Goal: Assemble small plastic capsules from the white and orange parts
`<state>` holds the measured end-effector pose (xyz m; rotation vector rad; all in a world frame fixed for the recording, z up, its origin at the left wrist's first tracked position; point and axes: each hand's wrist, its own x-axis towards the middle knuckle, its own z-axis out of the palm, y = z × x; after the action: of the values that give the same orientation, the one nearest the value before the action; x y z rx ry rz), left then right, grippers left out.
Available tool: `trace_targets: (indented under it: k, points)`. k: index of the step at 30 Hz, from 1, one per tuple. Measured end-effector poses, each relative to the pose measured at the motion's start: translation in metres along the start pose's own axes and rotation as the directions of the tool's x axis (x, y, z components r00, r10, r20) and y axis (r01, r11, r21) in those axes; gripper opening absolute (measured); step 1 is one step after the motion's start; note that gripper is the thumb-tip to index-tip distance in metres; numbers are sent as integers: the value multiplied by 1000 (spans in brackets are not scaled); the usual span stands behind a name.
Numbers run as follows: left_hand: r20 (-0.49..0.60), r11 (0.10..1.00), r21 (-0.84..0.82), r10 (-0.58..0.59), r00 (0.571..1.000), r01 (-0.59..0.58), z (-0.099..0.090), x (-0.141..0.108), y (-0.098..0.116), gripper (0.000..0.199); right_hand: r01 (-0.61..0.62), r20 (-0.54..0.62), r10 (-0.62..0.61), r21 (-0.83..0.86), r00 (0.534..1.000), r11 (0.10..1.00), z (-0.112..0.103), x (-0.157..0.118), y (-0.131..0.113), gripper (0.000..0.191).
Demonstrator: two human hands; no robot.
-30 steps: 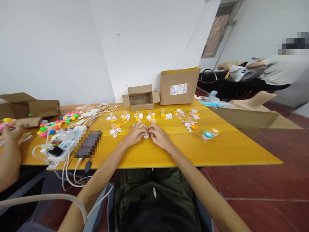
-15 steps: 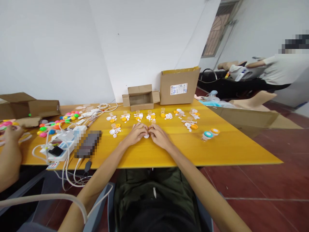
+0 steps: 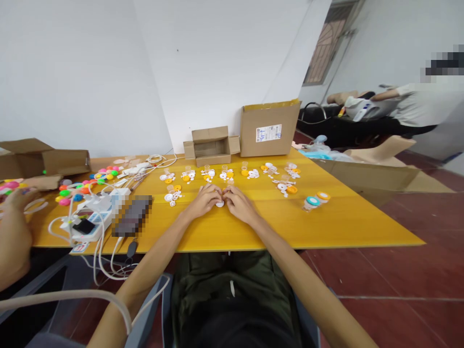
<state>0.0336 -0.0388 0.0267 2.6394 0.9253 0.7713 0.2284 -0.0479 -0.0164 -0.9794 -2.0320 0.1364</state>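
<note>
Both my hands meet at the middle of the yellow table [image 3: 348,227], fingertips bent together. My left hand [image 3: 206,200] and my right hand [image 3: 237,203] are closed around small parts that the fingers mostly cover. A white disc [image 3: 219,204] shows just below the fingertips. Beyond the hands lie several small groups of white and orange plastic discs with clear cups, such as an orange disc [image 3: 230,175] and a clear cup [image 3: 244,166]. To the right stand two capped cups, one with a teal lid [image 3: 312,201], one with an orange lid [image 3: 323,196].
An open small carton [image 3: 213,158] and a large cardboard box [image 3: 268,130] stand at the back. On the left are a power strip [image 3: 96,232], cables, a blurred dark device [image 3: 132,217], colourful balls and another person's hand [image 3: 20,198]. Another person sits far right.
My hands have stayed in nearly the same place, with the fingertips together. The other person's hand at the left has shifted slightly.
</note>
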Motion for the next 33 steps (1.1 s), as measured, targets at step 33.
trace_targets:
  k: [33]
  points:
    - [16,1000,18,-5,1000,4,2,1,-3,26,-21,28,22,-25,999,999,-4,1,-1,27]
